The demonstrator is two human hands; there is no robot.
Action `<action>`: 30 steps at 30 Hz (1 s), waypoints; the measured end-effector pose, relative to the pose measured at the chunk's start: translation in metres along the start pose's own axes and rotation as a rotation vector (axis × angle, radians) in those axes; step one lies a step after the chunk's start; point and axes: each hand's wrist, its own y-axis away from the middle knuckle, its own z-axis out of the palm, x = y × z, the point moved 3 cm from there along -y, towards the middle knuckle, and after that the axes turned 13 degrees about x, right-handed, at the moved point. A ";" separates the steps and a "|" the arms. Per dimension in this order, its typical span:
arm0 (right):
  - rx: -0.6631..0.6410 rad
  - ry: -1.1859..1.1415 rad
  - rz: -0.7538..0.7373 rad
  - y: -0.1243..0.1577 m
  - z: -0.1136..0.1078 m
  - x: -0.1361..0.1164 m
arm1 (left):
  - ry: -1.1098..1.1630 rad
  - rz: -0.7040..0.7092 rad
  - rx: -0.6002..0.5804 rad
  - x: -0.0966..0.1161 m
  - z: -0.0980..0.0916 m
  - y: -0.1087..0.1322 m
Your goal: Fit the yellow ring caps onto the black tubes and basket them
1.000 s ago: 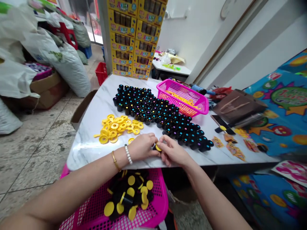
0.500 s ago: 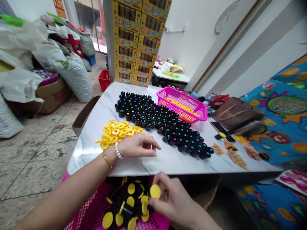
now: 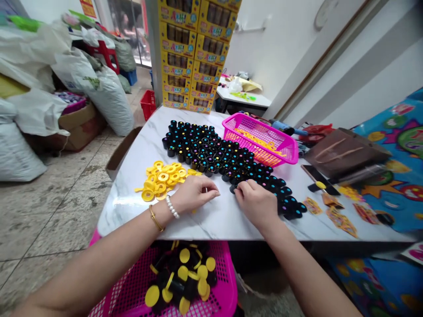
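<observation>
My left hand [image 3: 197, 193] is over the table, right of a pile of yellow rings [image 3: 161, 177]. Its thumb and fingertips come together, and what is between them, if anything, is too small to make out. A bit of yellow shows under the palm. My right hand [image 3: 257, 201] is closed at the near edge of the many black cups [image 3: 201, 152] with coloured dots, its fingertips on one black cup [image 3: 232, 189]. Below the table edge, a pink basket [image 3: 231, 277] contains black cylinders with yellow discs on their ends.
Behind the cups stands another pink basket [image 3: 294, 152] with yellow pieces inside. Stacked yellow boxes [image 3: 194, 57] rise at the table's far end. A brown bag [image 3: 343, 152], a phone [image 3: 313, 176] and small packets [image 3: 342, 220] lie on the right. Large sacks [image 3: 112, 97] fill the left floor.
My right hand has risen from the lower basket, where it held a yellow-ended piece, to the cups on the table. The fingertips of my left hand have drawn together.
</observation>
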 end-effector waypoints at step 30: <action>-0.172 -1.170 0.463 0.056 -0.031 -0.034 | 0.017 -0.074 -0.232 0.001 0.018 0.012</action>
